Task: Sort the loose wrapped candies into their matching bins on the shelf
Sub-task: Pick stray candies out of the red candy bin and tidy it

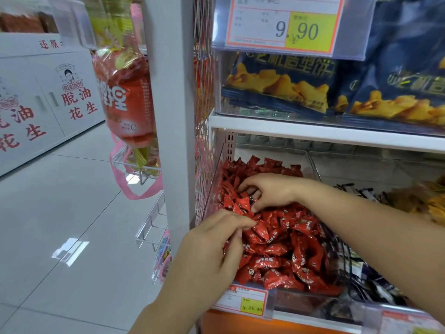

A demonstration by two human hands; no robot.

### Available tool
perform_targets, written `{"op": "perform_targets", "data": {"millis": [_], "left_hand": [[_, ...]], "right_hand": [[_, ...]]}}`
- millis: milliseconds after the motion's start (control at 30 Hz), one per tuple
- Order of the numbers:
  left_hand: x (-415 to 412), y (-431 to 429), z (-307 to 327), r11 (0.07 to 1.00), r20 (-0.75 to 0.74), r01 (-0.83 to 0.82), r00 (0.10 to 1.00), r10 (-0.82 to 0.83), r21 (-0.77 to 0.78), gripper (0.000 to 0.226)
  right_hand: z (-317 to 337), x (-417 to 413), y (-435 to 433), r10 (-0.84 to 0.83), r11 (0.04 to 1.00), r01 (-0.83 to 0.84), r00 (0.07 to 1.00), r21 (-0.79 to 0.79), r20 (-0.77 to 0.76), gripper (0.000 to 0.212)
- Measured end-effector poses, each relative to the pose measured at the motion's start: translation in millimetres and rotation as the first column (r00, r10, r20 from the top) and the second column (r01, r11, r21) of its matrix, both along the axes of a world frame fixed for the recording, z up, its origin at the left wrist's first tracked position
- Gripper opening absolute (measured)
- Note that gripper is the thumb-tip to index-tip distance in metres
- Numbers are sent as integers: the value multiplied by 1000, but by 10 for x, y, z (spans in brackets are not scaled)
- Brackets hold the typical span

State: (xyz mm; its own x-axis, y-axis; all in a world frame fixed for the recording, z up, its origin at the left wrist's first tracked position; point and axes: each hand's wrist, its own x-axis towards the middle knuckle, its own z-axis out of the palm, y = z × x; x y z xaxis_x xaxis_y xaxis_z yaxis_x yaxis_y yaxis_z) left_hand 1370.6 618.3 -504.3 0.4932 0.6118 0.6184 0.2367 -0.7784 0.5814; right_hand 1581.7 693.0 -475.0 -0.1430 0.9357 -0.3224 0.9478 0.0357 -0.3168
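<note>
A clear bin (218,169) on the lower shelf is heaped with red wrapped candies (284,242). My right hand (269,191) reaches in from the right and its curled fingers pinch at a dark-wrapped candy (251,201) among the red ones at the pile's upper left. My left hand (212,247) comes up from below at the bin's left front, fingers curled into the red wrappers near the right hand. The neighbouring bin to the right holds black-and-white wrapped candies (358,189), and yellow ones (423,203) lie further right.
Blue snack bags (289,85) fill the shelf above, under a 9.90 price tag (284,22). A 21.90 tag (243,301) hangs on the bin's front. A grey shelf post (173,116) with hanging red bags (125,97) and wire racks stands left. Tiled aisle floor (72,213) lies left.
</note>
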Motion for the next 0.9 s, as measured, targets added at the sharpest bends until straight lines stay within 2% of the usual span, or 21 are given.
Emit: {"op": "perform_targets", "data": {"millis": [200, 333, 400, 500, 633, 800, 900], "left_hand": [[-6, -2, -1, 1000, -7, -4, 1000, 4, 0, 26], [2, 5, 1, 1000, -16, -14, 1000, 15, 20, 26], [10, 5, -2, 1000, -11, -17, 1000, 17, 24, 25], [14, 0, -4, 1000, 0, -19, 1000, 19, 19, 26], [22, -14, 3, 999, 1, -30, 1000, 30, 16, 26], [15, -11, -5, 1000, 7, -23, 1000, 23, 10, 26], [15, -8, -4, 1000, 13, -16, 1000, 16, 9, 26]], "right_hand": [[-28, -26, -26, -9, 996, 9, 1000, 84, 3, 52], [32, 0, -115, 38, 988, -42, 999, 152, 30, 24], [64, 13, -160, 54, 986, -57, 998, 154, 24, 17], [90, 27, -219, 43, 988, -54, 996, 148, 79, 24], [107, 2, -253, 35, 988, -71, 969, 139, 245, 39], [-8, -129, -146, 70, 976, -143, 917, 162, 392, 29], [-44, -143, -102, 61, 974, -141, 917, 178, 395, 25]]}}
